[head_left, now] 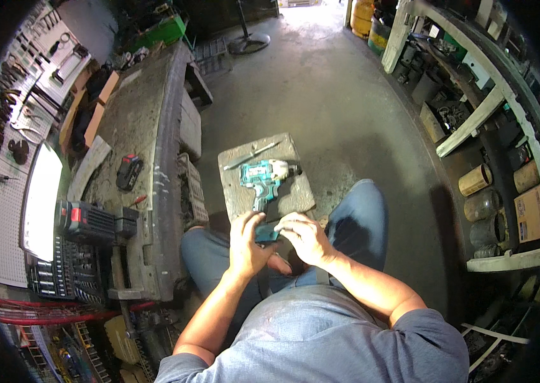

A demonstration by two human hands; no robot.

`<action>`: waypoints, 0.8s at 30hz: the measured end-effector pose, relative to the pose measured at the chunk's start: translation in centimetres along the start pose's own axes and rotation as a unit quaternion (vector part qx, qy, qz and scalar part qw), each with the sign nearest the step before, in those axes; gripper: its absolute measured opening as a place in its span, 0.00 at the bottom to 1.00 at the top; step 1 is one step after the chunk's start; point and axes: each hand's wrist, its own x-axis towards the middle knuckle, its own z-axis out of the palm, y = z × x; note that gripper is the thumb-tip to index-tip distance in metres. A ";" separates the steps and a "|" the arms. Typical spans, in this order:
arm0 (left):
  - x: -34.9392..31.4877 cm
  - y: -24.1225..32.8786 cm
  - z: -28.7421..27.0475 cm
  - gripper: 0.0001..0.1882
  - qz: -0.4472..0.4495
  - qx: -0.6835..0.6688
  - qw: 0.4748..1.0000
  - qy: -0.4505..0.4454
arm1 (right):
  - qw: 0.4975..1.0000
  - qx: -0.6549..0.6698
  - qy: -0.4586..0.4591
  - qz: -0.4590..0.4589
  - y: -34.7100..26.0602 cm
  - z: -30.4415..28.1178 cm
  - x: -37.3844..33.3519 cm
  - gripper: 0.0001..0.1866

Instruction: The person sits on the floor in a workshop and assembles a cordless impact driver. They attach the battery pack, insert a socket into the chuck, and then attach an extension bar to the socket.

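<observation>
A teal and black cordless power tool [265, 175] lies on its side on a worn, pale board [232, 191] in front of me. Its grip points back toward my hands. Between both hands shows a flat teal piece [267, 233]; whether it joins the tool's grip is hidden by my fingers. My left hand [248, 246] is closed on its left side, fingers near the end of the grip. From the right, my right hand [306, 239] pinches at its edge with bent fingers. A dark metal rod [252, 155] rests on the board beyond the tool.
A long workbench [145, 115] runs along my left, bearing a black and red battery [129, 172] and a bench vise [94, 221]. Tools hang on a white pegboard [2, 242]. At right, a wooden shelf [512, 262] holds metal cylinders [476, 180] and a cardboard box [530, 214].
</observation>
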 end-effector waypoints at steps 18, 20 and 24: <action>1.0 1.9 -0.2 0.42 0.098 0.151 0.980 -0.084 | 0.819 0.378 0.139 0.410 3.0 -1.0 0.3 0.09; 1.4 1.9 0.0 0.35 0.101 0.183 0.974 -0.084 | 0.828 0.375 0.130 0.396 3.2 -0.8 -0.6 0.09; 2.7 1.4 -0.1 0.26 0.163 0.175 0.965 -0.107 | 0.840 0.330 0.110 0.416 3.4 -0.5 -2.1 0.13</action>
